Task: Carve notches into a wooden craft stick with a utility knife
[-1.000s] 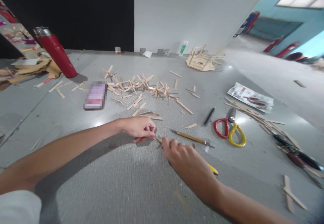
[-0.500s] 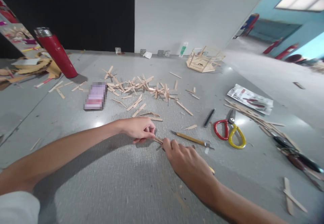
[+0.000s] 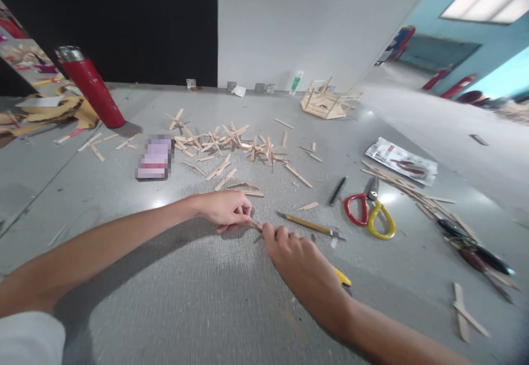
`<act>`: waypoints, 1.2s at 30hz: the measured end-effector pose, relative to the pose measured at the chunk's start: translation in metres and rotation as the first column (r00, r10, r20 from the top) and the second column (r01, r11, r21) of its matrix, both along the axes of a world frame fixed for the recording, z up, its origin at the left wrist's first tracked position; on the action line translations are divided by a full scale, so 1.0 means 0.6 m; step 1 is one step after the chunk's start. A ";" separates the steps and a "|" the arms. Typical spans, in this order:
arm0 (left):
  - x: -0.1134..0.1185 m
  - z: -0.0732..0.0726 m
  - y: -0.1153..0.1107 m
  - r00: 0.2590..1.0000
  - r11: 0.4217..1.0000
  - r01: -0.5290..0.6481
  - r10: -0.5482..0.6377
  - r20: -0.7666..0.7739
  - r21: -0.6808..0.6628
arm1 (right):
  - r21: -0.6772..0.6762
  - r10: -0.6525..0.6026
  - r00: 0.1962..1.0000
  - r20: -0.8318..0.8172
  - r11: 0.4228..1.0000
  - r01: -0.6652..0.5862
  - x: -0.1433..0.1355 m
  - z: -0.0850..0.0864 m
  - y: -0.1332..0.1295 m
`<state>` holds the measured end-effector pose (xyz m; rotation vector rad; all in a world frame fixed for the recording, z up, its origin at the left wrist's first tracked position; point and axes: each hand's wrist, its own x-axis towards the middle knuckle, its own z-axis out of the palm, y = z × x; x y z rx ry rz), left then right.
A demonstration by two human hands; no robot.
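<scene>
A thin wooden craft stick (image 3: 257, 226) spans the small gap between my two hands, just above the grey tabletop. My left hand (image 3: 229, 209) pinches its left end between thumb and curled fingers. At the other end, my right hand (image 3: 294, 249) is closed with the knuckles up, and its palm side is hidden. From behind the right wrist pokes a yellow-handled object (image 3: 342, 277), mostly covered. Beyond the right hand lies a craft knife (image 3: 312, 225) with a tan handle. Scissors (image 3: 373, 211) with one red and one yellow handle rest farther right.
Many wooden sticks and pieces (image 3: 235, 139) are scattered beyond my hands. Around them are a phone (image 3: 155, 157), a red bottle (image 3: 93, 90), a black pen-like rod (image 3: 338, 190), a wooden frame model (image 3: 326, 103), a plastic packet (image 3: 403, 160) and dark-handled pliers (image 3: 475, 246).
The view has shifted slightly, so things on the right appear a little farther left. More of the yellow-handled object shows beside my right wrist. Both hands keep their grip on the craft stick.
</scene>
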<state>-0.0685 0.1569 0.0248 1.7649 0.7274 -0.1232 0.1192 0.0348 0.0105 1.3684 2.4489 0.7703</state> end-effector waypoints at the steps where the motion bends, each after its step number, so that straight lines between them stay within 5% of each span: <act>1: -0.001 -0.001 0.000 1.000 1.000 0.003 -0.003 0.004 0.002 | -0.004 -0.005 1.000 -0.014 1.000 0.005 0.002 -0.001 0.000; 23: 0.000 0.000 -0.001 1.000 1.000 -0.004 0.004 -0.006 0.013 | -0.162 0.009 0.994 -0.109 0.986 -0.027 0.011 0.006 0.011; 36: -0.001 -0.007 -0.002 0.999 0.999 -0.038 0.039 0.018 -0.018 | -0.356 0.055 0.974 -0.221 0.925 -0.133 0.034 0.017 0.043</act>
